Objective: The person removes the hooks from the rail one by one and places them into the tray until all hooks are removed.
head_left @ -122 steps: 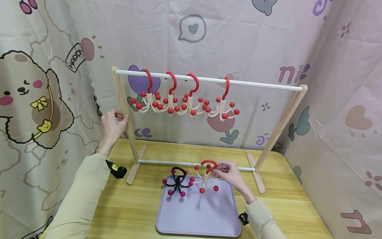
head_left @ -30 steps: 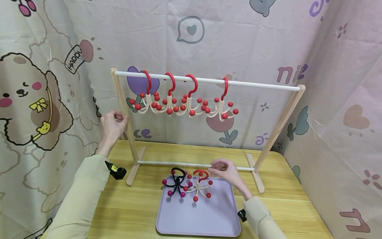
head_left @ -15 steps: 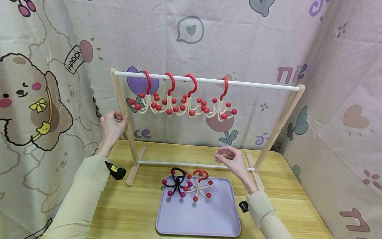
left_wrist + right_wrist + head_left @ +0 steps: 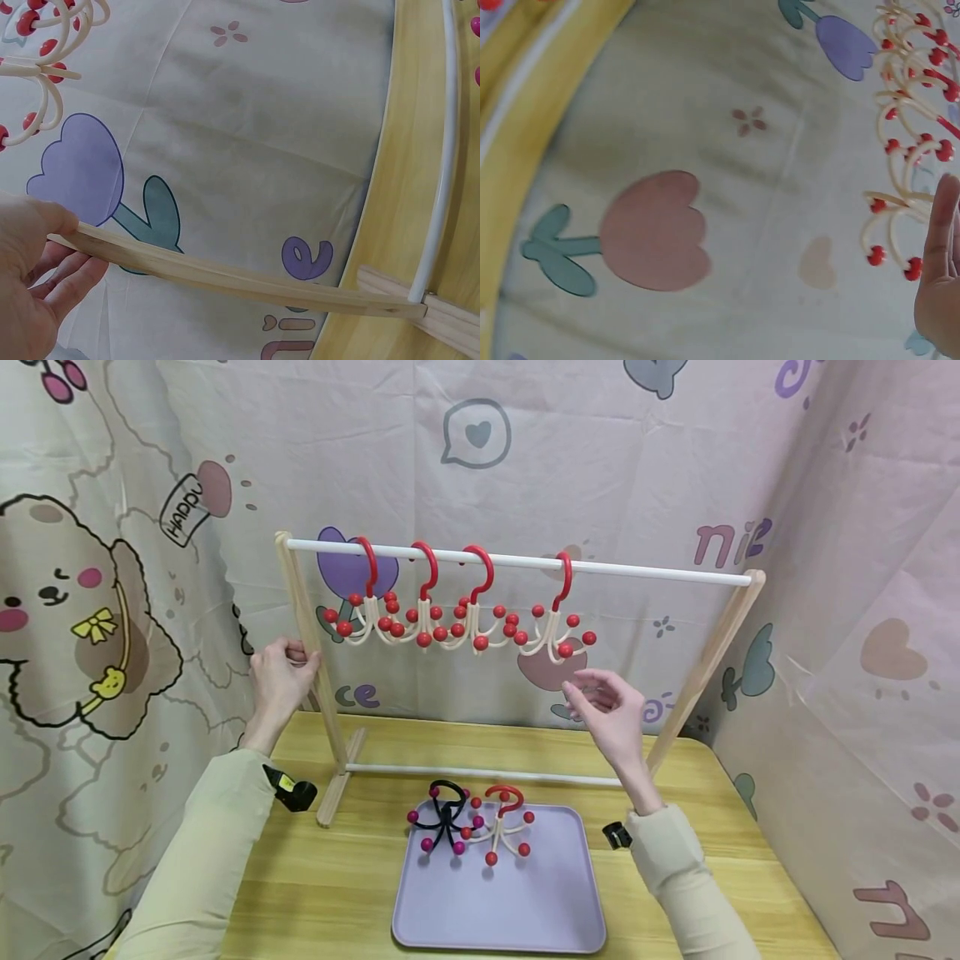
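Fingers of the right hand point(image 4: 611, 710) were loose and slightly bent, holding nothing, raised in the air just under the rightmost hanging hook point(image 4: 558, 618) and not touching it. This hook was of smooth plastic: a red curved top over the rail, a cream stem, and several thin cream arms that bent outward and upward, each one ending in a small round red ball. Its long axis was vertical, with the red curve up and the arms spread below. Three more hooks of the same kind point(image 4: 420, 610) hung close together further to the left on the same white rail point(image 4: 637, 572), which was a thin round bar running left to right between two slanted legs of pale wood. The left hand point(image 4: 281, 681) gripped the left wooden leg point(image 4: 311, 647), the thumb on top and the fingers curled below the flat, narrow strip, as the left wrist view showed. Below, on the yellow wooden table point(image 4: 337, 877), a flat lilac tray point(image 4: 525, 910) with rounded corners held two more hooks lying on their sides, touching each other: a black one with magenta balls point(image 4: 442, 818) and, just to its right, a cream one with a red top point(image 4: 502, 827). Behind the rack hung soft wrinkled cloth point(image 4: 637, 468) printed with tulips and hearts.
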Motion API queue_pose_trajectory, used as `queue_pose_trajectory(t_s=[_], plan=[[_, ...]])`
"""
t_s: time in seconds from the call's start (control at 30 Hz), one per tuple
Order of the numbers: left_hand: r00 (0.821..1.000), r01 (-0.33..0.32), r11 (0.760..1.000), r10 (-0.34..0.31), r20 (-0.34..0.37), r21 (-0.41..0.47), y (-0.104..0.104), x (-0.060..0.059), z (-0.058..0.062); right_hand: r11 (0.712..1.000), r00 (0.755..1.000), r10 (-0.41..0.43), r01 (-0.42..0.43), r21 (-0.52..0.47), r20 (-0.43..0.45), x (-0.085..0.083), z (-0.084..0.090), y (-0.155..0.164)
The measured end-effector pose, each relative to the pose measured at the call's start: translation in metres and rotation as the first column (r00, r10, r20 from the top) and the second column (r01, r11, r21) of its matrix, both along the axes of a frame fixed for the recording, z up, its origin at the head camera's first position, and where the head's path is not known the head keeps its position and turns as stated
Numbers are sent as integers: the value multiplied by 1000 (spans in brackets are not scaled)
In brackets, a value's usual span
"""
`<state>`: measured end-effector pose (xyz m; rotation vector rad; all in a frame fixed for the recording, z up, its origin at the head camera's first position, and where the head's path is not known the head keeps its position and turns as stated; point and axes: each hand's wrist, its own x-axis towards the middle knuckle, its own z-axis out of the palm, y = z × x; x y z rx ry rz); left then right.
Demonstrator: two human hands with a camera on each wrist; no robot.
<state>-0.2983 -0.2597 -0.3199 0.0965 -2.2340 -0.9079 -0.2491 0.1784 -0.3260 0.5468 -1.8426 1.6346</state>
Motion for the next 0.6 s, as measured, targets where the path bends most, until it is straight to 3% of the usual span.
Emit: queue_pose_trajectory(t_s=[0.3,0.6], plan=[[1000,7,1000,-7,-5,0,-1,-1,0,995,991,-97,97,-1,-89,-10,42,-4],[1000,-7,1000,6,-10,-15,-1,-2,-1,982,984,-167,171,84,-61,-19,71,-8]])
